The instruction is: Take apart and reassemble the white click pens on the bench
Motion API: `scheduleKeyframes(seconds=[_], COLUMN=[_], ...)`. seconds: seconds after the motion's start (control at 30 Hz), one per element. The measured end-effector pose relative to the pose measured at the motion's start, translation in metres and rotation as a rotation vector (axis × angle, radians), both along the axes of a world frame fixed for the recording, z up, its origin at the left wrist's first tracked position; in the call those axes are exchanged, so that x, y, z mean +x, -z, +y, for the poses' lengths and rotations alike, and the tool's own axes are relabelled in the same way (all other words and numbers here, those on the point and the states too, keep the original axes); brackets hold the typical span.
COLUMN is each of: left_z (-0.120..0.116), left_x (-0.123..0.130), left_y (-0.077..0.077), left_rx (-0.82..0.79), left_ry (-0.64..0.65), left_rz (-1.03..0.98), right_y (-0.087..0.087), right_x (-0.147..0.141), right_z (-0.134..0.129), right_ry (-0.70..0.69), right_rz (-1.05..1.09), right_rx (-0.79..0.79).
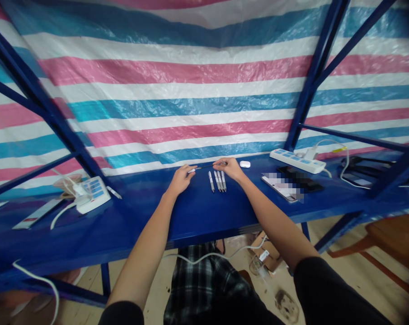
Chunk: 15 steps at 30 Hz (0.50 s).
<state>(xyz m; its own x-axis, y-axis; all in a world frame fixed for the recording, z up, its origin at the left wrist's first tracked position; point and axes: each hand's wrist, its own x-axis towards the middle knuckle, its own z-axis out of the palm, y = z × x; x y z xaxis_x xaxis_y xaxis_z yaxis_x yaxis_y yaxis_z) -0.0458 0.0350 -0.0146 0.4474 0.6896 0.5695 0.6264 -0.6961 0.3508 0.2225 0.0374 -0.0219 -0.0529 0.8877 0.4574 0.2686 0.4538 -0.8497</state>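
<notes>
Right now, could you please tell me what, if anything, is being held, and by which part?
A thin pen-like item: the left hand pinches its white end, the right hand its dark end.

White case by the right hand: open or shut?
Shut. The white case on the blue table shows one smooth, rounded outline with no lid raised.

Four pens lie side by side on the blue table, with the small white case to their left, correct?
Not quite: the small white case is to the right of the pens, as the head view shows. The four pens do lie side by side on the blue table.
</notes>
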Motion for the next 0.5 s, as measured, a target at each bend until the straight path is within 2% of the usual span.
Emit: scheduleKeyframes(seconds=[0.3, 0.5], left_z=[0.000, -0.006], left_x=[0.000, 0.008], left_y=[-0.001, 0.000], left_rx=[-0.094, -0.079], left_ry=[-0.005, 0.089], left_rz=[-0.171, -0.135], right_y=[0.000, 0.000], right_x=[0.006, -0.005], right_z=[0.001, -0.008], right_ry=[-0.010, -0.071], right_rz=[-0.004, -0.064], right_rx=[-0.018, -0.018])
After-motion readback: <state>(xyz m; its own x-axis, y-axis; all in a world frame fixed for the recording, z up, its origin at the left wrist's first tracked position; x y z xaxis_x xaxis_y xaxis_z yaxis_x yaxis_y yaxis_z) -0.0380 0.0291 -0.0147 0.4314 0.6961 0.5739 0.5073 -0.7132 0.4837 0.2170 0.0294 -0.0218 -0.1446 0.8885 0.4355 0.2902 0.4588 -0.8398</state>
